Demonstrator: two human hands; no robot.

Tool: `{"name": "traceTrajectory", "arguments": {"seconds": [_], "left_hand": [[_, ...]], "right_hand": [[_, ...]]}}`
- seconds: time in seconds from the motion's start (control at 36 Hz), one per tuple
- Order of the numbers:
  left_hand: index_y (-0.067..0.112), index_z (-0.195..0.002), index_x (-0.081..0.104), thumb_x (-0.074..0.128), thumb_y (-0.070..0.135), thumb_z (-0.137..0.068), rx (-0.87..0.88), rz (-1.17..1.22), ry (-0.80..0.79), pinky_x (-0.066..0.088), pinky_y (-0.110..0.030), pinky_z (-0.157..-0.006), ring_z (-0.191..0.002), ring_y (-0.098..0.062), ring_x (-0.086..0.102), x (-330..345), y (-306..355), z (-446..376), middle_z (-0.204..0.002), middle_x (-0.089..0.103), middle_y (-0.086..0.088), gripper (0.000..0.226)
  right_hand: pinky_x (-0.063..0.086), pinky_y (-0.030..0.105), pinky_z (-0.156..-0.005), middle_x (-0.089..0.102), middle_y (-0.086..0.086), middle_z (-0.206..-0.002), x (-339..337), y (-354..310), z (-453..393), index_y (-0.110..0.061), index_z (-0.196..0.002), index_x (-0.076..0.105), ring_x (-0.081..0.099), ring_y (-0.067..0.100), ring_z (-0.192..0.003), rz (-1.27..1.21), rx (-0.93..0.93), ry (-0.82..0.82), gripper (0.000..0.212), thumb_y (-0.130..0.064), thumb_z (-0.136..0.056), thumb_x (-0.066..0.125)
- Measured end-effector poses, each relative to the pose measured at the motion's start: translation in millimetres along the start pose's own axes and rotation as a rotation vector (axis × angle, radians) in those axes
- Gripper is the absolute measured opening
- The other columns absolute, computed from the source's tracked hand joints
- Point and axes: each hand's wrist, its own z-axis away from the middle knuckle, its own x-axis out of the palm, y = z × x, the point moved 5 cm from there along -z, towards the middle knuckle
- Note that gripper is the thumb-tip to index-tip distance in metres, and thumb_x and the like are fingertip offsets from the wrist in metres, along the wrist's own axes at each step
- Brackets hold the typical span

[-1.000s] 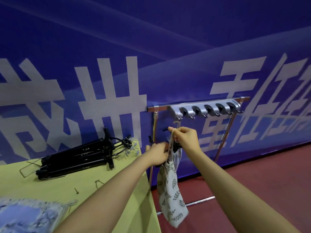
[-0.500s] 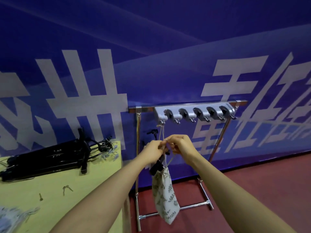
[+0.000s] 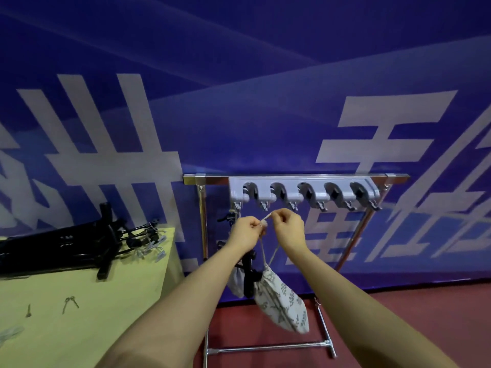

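Observation:
A white drawstring bag (image 3: 281,301) with a leaf print hangs by its cord (image 3: 267,251) below my hands. My left hand (image 3: 245,233) pinches the cord's knotted end. My right hand (image 3: 289,229) pinches the same cord a little higher, near its tip. Both hands are just under the grey holder rail (image 3: 303,192) with several clamps and small hooks, mounted on a metal rack (image 3: 203,235). Another cord hangs from the leftmost hook (image 3: 237,209). A second pale bag (image 3: 236,284) and a black object (image 3: 248,274) hang behind the leaf bag.
A yellow-green table (image 3: 79,301) stands at the left, holding a pile of black hangers (image 3: 66,248) with clips and small metal hooks (image 3: 69,302). The rack's foot bars (image 3: 265,349) rest on the red floor. A blue banner wall stands close behind.
The view has shifted right, so the rack sits more centred. My hands have drawn apart a little, and the cord now runs between them. The leaf bag has swung to the right.

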Motion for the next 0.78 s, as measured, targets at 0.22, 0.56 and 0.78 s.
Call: {"name": "traceTrajectory", "arguments": {"seconds": [0.22,0.56,0.78], "left_hand": [[0.017,-0.065,0.056,0.056,0.012,-0.093,-0.118,0.097,0.218,0.040,-0.023,-0.060,-0.058,-0.006,0.051,-2.3,-5.0,-34.5,-0.061,0.057,0.007,0.028],[0.010,-0.082,0.068,0.054,0.016,-0.094,-0.150,-0.098,0.134,0.043,-0.029,-0.068,-0.077,-0.020,0.059,13.0,-19.2,-53.7,-0.081,0.067,-0.008,0.020],[0.006,-0.096,0.066,0.047,0.004,-0.092,-0.171,-0.053,0.099,0.054,-0.042,-0.086,-0.093,-0.032,0.065,11.9,-26.2,-54.3,-0.098,0.069,-0.018,0.020]], "right_hand": [[0.056,0.042,-0.067,0.061,0.004,-0.065,10.0,9.9,-30.9,-0.012,-0.083,0.062,0.060,0.022,-0.059,-0.033,-0.016,0.005,0.016,-0.016,-0.095,0.054],[0.052,0.044,-0.067,0.067,0.010,-0.076,20.4,42.8,-46.3,-0.009,-0.092,0.065,0.063,0.030,-0.074,0.165,0.038,-0.082,0.020,-0.022,-0.097,0.050],[0.043,0.032,-0.062,0.059,0.001,-0.084,19.9,46.8,-40.5,-0.007,-0.102,0.062,0.055,0.019,-0.072,0.164,0.094,-0.097,0.018,-0.018,-0.098,0.048]]}}
